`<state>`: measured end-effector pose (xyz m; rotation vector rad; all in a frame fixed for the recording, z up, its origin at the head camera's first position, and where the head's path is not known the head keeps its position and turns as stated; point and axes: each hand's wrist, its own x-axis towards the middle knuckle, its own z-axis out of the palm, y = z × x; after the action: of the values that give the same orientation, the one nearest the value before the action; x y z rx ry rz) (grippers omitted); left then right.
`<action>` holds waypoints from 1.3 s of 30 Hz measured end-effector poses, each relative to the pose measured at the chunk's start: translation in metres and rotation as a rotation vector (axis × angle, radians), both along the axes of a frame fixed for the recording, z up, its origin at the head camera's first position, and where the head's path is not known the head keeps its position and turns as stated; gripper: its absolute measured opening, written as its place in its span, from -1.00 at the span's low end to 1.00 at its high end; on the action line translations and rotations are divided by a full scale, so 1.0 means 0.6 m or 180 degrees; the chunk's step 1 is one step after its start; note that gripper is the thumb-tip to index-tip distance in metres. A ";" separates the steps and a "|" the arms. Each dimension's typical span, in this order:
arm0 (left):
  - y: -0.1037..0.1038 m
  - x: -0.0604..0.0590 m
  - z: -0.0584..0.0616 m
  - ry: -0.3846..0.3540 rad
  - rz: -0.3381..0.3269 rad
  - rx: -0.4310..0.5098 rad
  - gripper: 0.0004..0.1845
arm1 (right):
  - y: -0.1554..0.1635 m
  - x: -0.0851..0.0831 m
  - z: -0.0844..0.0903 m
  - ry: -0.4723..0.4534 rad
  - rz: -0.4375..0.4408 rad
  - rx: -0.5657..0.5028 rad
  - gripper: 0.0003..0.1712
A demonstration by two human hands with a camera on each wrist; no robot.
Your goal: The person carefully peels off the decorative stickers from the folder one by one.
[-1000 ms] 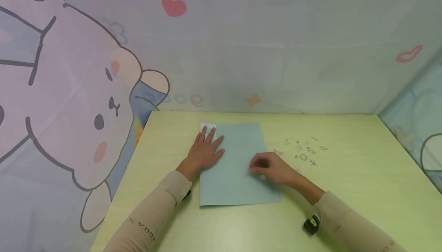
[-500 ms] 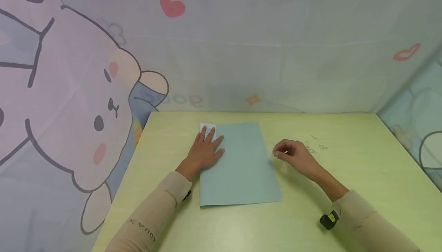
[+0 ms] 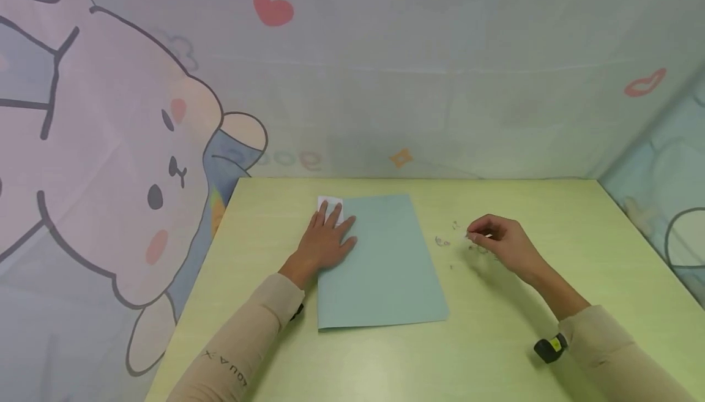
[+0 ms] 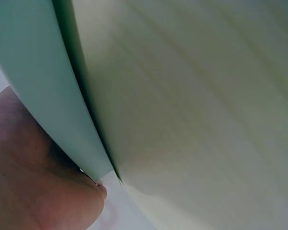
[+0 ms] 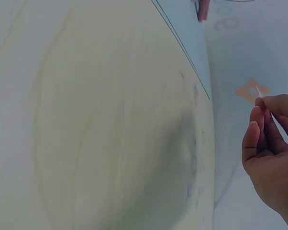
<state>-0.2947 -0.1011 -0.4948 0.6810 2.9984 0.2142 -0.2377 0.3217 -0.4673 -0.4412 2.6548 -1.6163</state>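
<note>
My left hand (image 3: 322, 244) lies flat with spread fingers on the left edge of a pale blue-green folder or folded sheet (image 3: 385, 267). Its fingertips rest on a small white paper (image 3: 330, 201) at the far left corner. In the left wrist view, the hand (image 4: 43, 182) presses near that edge. My right hand (image 3: 503, 243) hovers over the small stickers (image 3: 442, 241) right of the folder. Thumb and index finger pinch a tiny clear, whitish piece, seen as a small sticker (image 5: 259, 91) in the right wrist view; its design is too small to tell.
A light yellow-green table (image 3: 385, 365) carries everything. Behind it hangs a pale cloth backdrop (image 3: 440, 84) with a cartoon rabbit (image 3: 138, 163) on the left. Several stickers lie partly hidden under the right hand.
My right hand has moved right, from above the folder to above the scattered stickers. My left hand has stayed put on the folder.
</note>
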 end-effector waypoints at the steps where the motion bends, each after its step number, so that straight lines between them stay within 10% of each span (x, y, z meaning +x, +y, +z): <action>1: 0.000 0.000 0.000 -0.0002 0.0001 0.0008 -0.34 | 0.007 0.000 0.002 -0.0003 -0.0058 0.0013 -0.71; 20: -0.001 0.003 0.006 0.0009 -0.0004 -0.0020 -0.34 | 0.149 0.001 -0.033 -0.0640 -0.0829 0.0843 -0.56; 39: 0.000 0.001 0.002 -0.0017 0.0004 -0.0029 -0.34 | 0.180 0.000 -0.050 -0.0574 -0.0721 0.0734 -0.48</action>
<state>-0.2939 -0.1010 -0.4938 0.6769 2.9929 0.2018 -0.2376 0.4298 -0.4971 0.0104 2.7844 -1.2963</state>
